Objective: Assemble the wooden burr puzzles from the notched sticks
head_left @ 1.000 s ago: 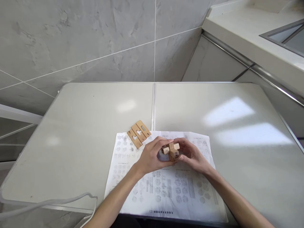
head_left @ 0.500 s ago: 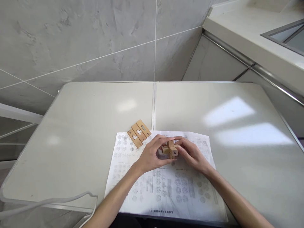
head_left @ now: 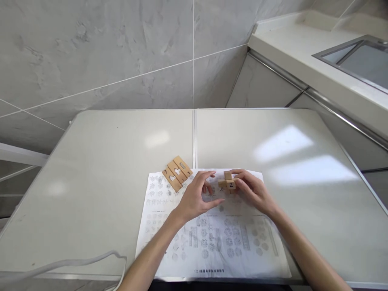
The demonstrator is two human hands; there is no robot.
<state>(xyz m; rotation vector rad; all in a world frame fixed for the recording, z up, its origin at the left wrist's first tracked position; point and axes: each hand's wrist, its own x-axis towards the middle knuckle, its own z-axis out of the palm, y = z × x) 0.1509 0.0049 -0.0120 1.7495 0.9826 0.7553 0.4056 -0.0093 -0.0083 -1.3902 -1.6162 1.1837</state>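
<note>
My right hand (head_left: 253, 190) grips a small cross-shaped wooden burr puzzle (head_left: 230, 184) by its right side, fingertips and thumb on the wood. One block end facing me carries a handwritten "2". Just left of the puzzle, my left hand (head_left: 199, 195) is empty, its thumb and fingers spread in a C shape and apart from the wood. Beyond my left hand lie flat wooden pieces (head_left: 177, 173) side by side, with cut-out slots and handwritten numbers. Under both hands is a printed paper sheet (head_left: 209, 258) with rows of small diagrams.
The sheet rests on a pale folding table (head_left: 121, 169) with a seam (head_left: 194, 137) down its middle. A white cable (head_left: 75, 262) crosses the near left corner. Grey wall tiles (head_left: 121, 48) stand behind, and a counter (head_left: 297, 40) with a sink (head_left: 360, 56) is at right.
My left hand has let go of the burr puzzle and opened. The puzzle has shifted slightly right in my right hand. The flat pieces lie as before; the camera view has moved a little.
</note>
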